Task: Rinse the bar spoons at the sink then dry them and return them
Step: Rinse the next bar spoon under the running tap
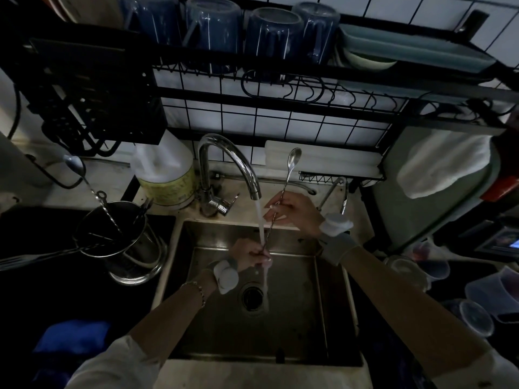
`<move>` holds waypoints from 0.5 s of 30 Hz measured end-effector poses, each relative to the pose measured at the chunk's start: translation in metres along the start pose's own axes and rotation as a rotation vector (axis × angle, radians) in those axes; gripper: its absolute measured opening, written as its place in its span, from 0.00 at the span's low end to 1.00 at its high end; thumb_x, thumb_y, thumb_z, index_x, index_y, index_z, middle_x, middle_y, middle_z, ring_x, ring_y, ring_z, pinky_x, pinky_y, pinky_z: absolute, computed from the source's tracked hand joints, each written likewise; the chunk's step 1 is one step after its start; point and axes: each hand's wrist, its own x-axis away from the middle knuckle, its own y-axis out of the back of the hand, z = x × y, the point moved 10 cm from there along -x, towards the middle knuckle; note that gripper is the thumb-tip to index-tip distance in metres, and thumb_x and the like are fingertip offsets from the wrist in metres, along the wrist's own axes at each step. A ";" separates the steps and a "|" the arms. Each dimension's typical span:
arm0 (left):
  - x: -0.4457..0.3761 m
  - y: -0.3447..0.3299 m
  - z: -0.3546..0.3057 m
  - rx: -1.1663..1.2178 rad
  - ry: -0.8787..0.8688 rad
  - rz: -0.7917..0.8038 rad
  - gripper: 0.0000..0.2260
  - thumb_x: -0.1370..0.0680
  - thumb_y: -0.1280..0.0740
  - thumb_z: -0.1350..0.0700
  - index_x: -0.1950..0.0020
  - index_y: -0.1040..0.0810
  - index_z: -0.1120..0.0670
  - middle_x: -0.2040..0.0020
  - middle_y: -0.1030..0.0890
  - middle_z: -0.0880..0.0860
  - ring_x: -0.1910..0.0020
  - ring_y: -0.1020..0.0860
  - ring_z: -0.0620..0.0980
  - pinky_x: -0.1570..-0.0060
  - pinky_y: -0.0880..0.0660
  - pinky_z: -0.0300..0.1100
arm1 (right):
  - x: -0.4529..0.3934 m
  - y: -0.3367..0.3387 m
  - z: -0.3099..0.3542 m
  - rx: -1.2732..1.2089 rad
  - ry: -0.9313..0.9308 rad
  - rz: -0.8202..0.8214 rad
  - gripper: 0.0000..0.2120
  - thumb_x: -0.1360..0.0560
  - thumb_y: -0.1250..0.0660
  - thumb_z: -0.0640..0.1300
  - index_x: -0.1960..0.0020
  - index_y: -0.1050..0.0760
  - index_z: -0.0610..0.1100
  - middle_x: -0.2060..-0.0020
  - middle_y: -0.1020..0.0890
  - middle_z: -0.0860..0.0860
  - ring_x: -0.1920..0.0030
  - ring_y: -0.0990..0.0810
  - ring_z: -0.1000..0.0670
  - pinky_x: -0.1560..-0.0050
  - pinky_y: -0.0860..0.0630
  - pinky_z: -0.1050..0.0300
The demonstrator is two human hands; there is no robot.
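**Bar spoon under the running tap**

Dimly lit, the stainless steel sink (331, 304) served as the reference point. Above its basin, a long, thin, twisted-stem metal bar spoon (283, 192) was held steeply tilted, bowl end up and toward the back wall, lower end down over the basin. The right hand (295, 210) pinched the stem near its middle, fingers curled around it. The left hand (248, 255) gripped the lower end, lower over the basin, fingers closed on the stem. A stream of water (261, 228) fell from the curved chrome tap (224, 164) behind the sink, running past the lower stem and the left hand toward the round drain (252, 297).

Left of the sink stood a round steel utensil canister (126, 248), with a second twisted bar spoon (90, 186) leaning out of it. A folded white towel (441, 164) hung to the sink's right, well apart from both hands.
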 end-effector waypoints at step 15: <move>-0.022 0.021 -0.009 0.083 -0.009 -0.078 0.10 0.25 0.30 0.56 0.47 0.18 0.59 0.55 0.17 0.57 0.60 0.20 0.47 0.57 0.23 0.34 | -0.006 0.001 0.012 0.024 0.040 -0.021 0.05 0.22 0.38 0.32 0.49 0.24 0.33 0.52 0.17 0.32 0.50 0.16 0.38 0.47 0.18 0.48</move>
